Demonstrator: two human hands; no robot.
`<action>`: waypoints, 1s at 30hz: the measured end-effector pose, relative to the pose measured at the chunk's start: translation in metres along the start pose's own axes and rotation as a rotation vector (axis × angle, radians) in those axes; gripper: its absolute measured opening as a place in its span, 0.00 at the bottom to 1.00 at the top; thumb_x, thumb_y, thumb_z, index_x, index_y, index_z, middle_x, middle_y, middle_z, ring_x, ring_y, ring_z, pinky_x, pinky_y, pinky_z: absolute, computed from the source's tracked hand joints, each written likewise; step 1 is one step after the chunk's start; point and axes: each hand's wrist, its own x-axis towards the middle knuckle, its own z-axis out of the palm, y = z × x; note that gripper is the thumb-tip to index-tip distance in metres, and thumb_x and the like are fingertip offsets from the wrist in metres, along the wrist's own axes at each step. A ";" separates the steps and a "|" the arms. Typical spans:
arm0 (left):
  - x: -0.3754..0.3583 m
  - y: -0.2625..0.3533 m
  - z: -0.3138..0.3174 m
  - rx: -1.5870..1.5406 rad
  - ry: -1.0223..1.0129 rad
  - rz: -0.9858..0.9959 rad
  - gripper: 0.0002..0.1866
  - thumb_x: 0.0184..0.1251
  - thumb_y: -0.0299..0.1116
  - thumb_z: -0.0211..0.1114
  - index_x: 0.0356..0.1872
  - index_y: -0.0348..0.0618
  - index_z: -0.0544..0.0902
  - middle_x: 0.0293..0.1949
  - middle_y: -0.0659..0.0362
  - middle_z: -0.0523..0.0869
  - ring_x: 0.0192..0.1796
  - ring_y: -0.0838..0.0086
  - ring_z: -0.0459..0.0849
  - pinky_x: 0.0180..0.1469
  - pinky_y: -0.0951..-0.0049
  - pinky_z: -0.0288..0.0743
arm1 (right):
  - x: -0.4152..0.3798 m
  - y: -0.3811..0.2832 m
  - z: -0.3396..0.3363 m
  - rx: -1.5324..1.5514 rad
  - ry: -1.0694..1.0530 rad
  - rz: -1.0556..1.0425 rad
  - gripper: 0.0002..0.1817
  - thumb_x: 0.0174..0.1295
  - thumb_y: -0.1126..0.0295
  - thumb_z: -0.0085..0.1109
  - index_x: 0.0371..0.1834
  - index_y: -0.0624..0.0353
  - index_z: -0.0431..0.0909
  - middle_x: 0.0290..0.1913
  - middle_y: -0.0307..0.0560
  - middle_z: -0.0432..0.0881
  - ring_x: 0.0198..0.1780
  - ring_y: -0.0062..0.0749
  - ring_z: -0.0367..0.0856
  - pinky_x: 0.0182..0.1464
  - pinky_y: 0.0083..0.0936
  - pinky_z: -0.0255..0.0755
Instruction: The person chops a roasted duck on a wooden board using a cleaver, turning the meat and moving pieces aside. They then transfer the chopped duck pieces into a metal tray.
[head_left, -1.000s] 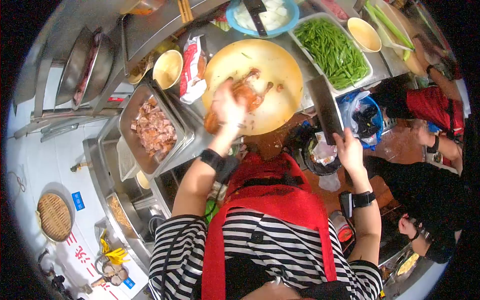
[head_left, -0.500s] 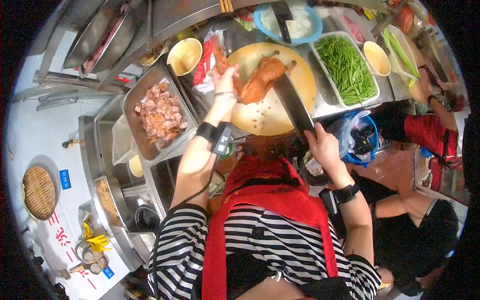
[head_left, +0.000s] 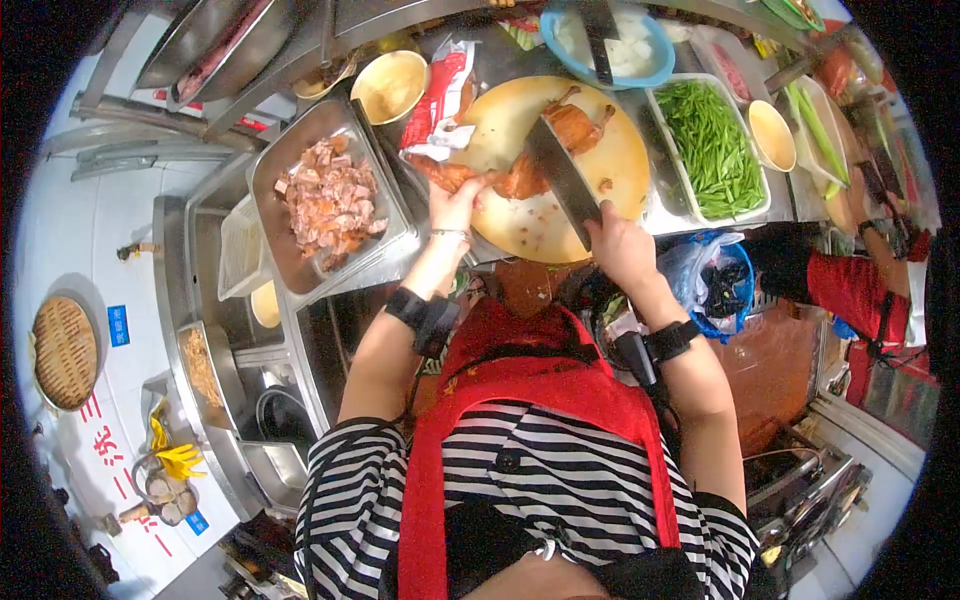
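A glossy brown roast duck (head_left: 578,125) lies on a round, pale yellow chopping board (head_left: 615,165). My left hand (head_left: 453,208) is closed on the duck's neck end, at the board's left edge, and part of the neck pokes out left past my fingers. In my right hand (head_left: 622,246) is a cleaver (head_left: 562,172), gripped by its handle. Its wide dark blade stands across the duck's middle and hides part of the meat there. Small brown bits are scattered on the near part of the board.
Left of the board stands a metal tray (head_left: 392,238) of chopped meat, with a cream bowl (head_left: 391,86) behind it. A red and white packet (head_left: 440,95) is beside the board. Cut green vegetables (head_left: 710,150) fill a tray at right. A person's red garment (head_left: 850,290) shows far right.
The cleaver has moved left from beside the duck to across its middle. My left hand has lowered the neck end. A person at the lower right has left the view.
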 end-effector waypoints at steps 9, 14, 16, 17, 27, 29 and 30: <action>-0.011 -0.035 -0.003 -0.546 0.093 0.023 0.11 0.52 0.19 0.59 0.36 0.40 0.69 0.30 0.58 0.77 0.28 0.75 0.76 0.30 0.78 0.71 | -0.003 -0.041 -0.034 0.353 0.424 -0.121 0.11 0.56 0.67 0.52 0.34 0.61 0.62 0.13 0.57 0.72 0.16 0.55 0.73 0.17 0.43 0.66; -0.020 -0.046 -0.018 -0.406 0.117 0.116 0.08 0.50 0.20 0.58 0.32 0.39 0.71 0.26 0.59 0.77 0.26 0.76 0.75 0.28 0.78 0.70 | 0.030 -0.030 0.049 -0.203 -0.161 -0.115 0.14 0.57 0.61 0.45 0.38 0.61 0.64 0.24 0.55 0.79 0.24 0.45 0.80 0.26 0.40 0.73; -0.034 -0.062 -0.033 -0.364 0.142 0.034 0.11 0.50 0.20 0.57 0.36 0.40 0.70 0.27 0.59 0.76 0.25 0.76 0.75 0.27 0.78 0.70 | 0.034 -0.029 0.039 -0.218 -0.230 -0.137 0.15 0.57 0.60 0.43 0.39 0.61 0.64 0.26 0.55 0.80 0.26 0.43 0.81 0.28 0.40 0.74; -0.043 -0.072 -0.037 -0.263 0.134 0.058 0.13 0.50 0.20 0.57 0.38 0.41 0.68 0.28 0.59 0.76 0.25 0.76 0.75 0.27 0.78 0.70 | 0.034 -0.027 0.031 -0.227 -0.221 -0.176 0.14 0.57 0.61 0.44 0.38 0.60 0.64 0.25 0.54 0.80 0.27 0.43 0.81 0.28 0.40 0.74; -0.056 -0.085 -0.057 -0.249 0.026 -0.045 0.17 0.56 0.23 0.57 0.48 0.39 0.67 0.35 0.55 0.78 0.29 0.71 0.79 0.31 0.73 0.76 | -0.032 0.055 -0.023 -0.276 -0.071 -0.285 0.09 0.57 0.62 0.49 0.34 0.54 0.66 0.13 0.52 0.74 0.16 0.47 0.76 0.18 0.40 0.69; -0.056 -0.090 -0.061 -0.169 -0.058 -0.028 0.17 0.56 0.22 0.57 0.48 0.39 0.67 0.35 0.55 0.78 0.30 0.71 0.79 0.31 0.73 0.77 | -0.016 0.053 -0.020 -0.301 -0.097 -0.262 0.12 0.58 0.59 0.48 0.38 0.56 0.67 0.15 0.54 0.75 0.18 0.48 0.77 0.20 0.42 0.70; -0.055 -0.092 -0.061 -0.090 -0.134 -0.003 0.18 0.55 0.21 0.57 0.48 0.39 0.67 0.34 0.55 0.79 0.30 0.71 0.79 0.32 0.73 0.77 | -0.004 0.049 -0.013 -0.305 -0.125 -0.228 0.14 0.58 0.58 0.47 0.39 0.56 0.67 0.15 0.53 0.75 0.19 0.48 0.77 0.20 0.42 0.70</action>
